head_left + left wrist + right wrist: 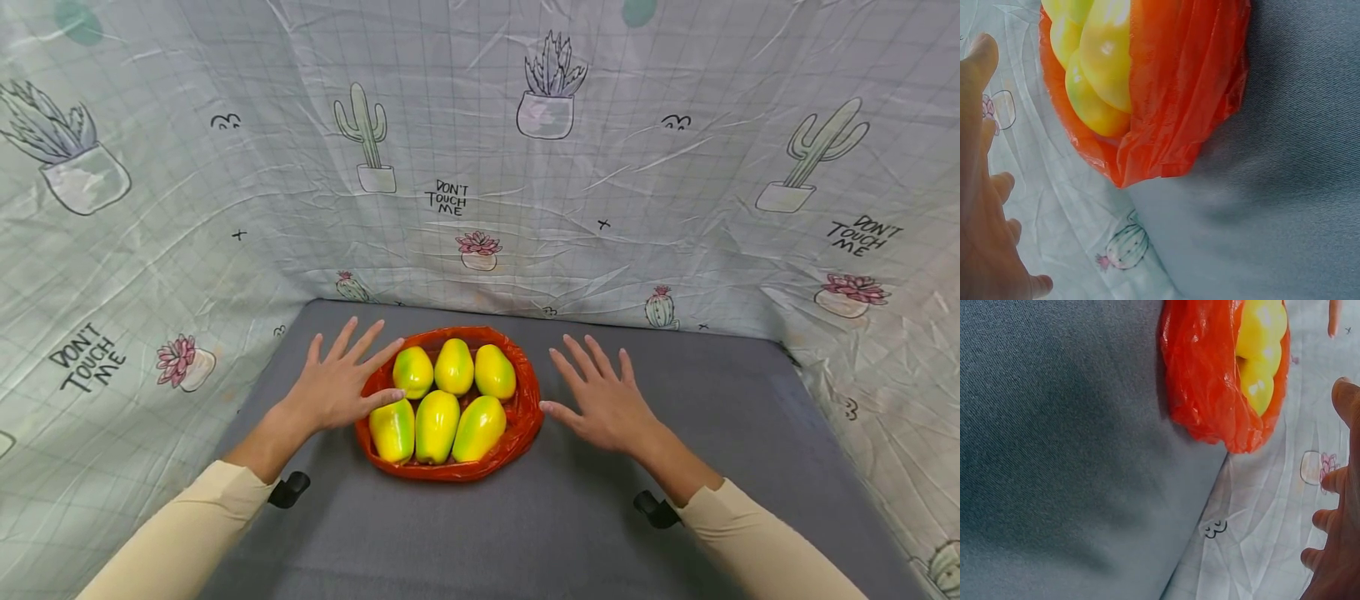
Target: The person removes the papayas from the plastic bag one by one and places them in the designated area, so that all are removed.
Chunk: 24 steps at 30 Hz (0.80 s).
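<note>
Several glossy yellow-green mango-like fruits [437,427] lie in two rows inside an open red plastic bag [529,392], whose rim is spread into a rough circle. To the bag's left, my left hand [336,390] hovers palm down with fingers spread; its thumb and index finger overlap the bag's edge in the head view. My right hand [609,410] is held over the table on the other side, fingers spread, its thumb tip close to the rim. Neither hand holds anything. Both wrist views show the bag's crinkled side [1179,94] and the fruits [1260,356] within it.
The bag stands on a grey cloth-covered table [480,542]. Behind it and at both sides hangs a pale sheet [570,225] printed with cacti and lettering. A black strap piece [289,490] shows under the left wrist, another [656,509] under the right.
</note>
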Available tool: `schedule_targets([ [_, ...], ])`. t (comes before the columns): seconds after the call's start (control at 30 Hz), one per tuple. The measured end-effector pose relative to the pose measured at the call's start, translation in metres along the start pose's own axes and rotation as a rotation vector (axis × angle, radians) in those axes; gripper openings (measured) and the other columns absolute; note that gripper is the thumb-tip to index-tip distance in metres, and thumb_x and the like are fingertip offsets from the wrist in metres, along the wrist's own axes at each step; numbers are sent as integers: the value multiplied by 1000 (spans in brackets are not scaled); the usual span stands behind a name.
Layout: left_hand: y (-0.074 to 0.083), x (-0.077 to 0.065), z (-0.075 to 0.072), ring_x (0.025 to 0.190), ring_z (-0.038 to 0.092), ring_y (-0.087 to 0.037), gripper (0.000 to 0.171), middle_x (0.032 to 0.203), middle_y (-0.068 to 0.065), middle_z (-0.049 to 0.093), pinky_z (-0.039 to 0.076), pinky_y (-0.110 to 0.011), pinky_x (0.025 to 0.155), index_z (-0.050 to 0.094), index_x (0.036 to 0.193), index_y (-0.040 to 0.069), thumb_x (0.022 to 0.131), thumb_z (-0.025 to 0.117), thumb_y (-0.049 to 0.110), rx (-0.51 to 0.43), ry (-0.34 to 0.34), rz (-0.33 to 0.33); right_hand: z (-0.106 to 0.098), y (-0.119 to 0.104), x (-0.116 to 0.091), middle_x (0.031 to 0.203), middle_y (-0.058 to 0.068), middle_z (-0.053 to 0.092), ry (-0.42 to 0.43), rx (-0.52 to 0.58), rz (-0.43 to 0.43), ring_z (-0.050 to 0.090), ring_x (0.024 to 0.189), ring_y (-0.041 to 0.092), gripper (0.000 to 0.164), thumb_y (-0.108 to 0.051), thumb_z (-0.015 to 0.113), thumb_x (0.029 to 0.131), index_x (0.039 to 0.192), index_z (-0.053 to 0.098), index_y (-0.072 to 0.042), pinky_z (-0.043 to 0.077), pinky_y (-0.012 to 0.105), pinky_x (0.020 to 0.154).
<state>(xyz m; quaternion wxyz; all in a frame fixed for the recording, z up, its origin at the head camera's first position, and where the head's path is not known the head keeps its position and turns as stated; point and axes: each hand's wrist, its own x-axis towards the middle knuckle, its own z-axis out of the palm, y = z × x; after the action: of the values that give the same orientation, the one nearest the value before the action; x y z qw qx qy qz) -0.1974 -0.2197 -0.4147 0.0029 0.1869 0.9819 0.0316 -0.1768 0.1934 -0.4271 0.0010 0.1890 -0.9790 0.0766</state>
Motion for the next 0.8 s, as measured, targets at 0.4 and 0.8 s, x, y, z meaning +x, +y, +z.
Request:
schedule_targets([
  [0.4, -4, -7, 10, 161, 6, -47, 80, 177, -9, 14, 9, -82, 116, 29, 165, 33, 98, 50, 71, -18, -11, 2, 9, -2, -2, 176, 9, 16, -12, 12, -9, 10, 162, 41, 86, -69, 52, 98, 166, 26, -23, 6, 77, 121],
  [0.8, -14, -7, 18, 161, 6, -48, 77, 176, -12, 17, 12, -81, 116, 36, 163, 28, 98, 53, 68, -37, -25, 2, 11, -2, -4, 176, 9, 16, -16, 19, -20, 11, 162, 41, 85, -67, 53, 99, 166, 28, -23, 7, 77, 121],
])
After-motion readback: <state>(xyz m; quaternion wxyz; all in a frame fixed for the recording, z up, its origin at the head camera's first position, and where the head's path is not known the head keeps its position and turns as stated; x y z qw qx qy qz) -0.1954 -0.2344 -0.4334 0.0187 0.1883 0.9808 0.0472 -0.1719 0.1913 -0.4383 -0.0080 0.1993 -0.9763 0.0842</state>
